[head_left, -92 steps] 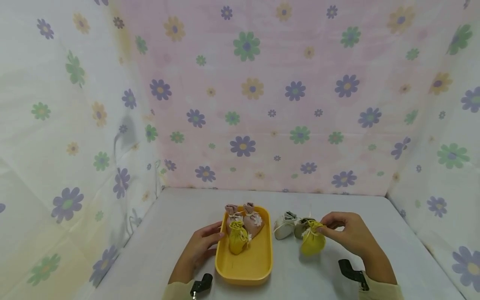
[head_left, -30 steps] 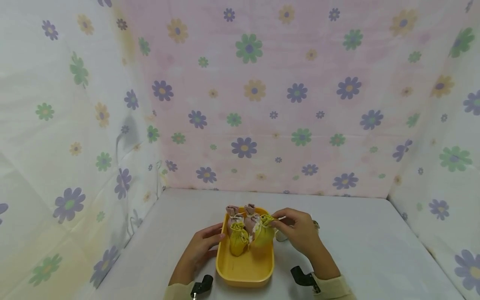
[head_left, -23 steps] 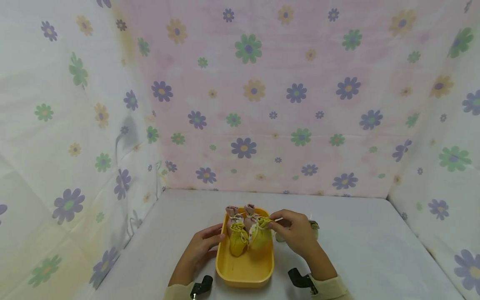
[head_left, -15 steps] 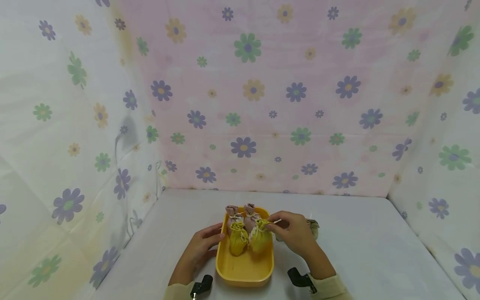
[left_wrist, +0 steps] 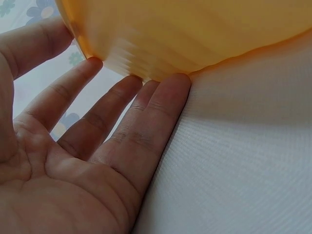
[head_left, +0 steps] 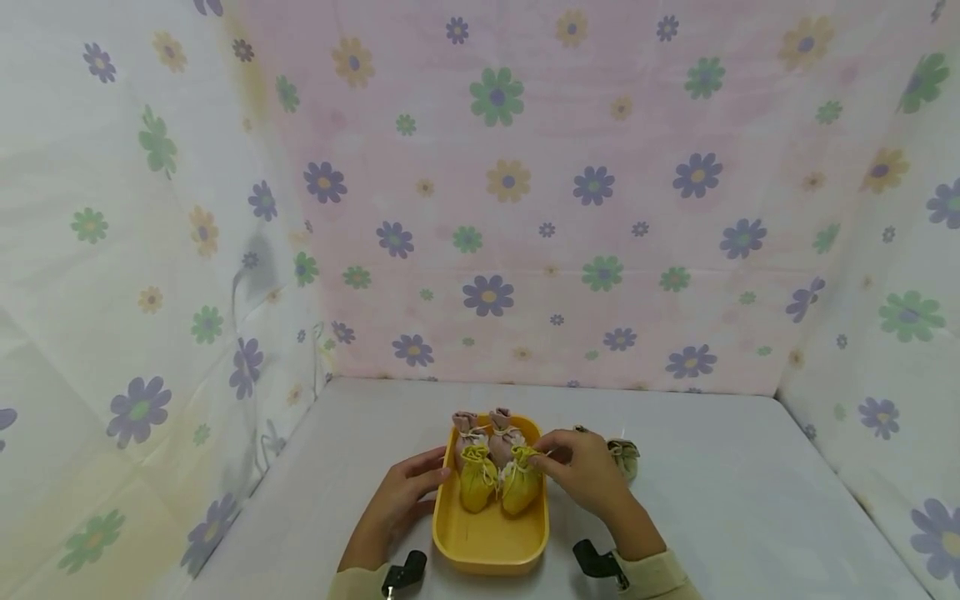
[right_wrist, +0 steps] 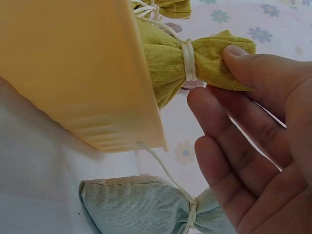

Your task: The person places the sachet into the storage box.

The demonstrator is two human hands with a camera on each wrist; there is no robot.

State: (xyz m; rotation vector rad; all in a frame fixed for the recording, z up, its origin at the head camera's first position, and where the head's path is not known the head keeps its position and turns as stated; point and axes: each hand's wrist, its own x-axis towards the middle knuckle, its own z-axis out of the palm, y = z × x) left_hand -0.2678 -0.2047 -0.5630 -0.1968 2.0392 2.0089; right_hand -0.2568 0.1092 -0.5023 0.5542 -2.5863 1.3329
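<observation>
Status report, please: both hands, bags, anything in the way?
Left hand against tray. Right hand pinching top of one yellow bag inside tray. No obstacle seen.

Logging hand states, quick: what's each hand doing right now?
Left hand: open, touching the side of the yellow tray.
Right hand: pinching a yellow pouch by its top.

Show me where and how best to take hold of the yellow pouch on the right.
Probably the gathered top above the white tie, coming from the right: this yellow pouch is neck-up in the tray, its top narrow enough to pinch, and the other yellow pouch is close on its left. The right grip pinches there.
</observation>
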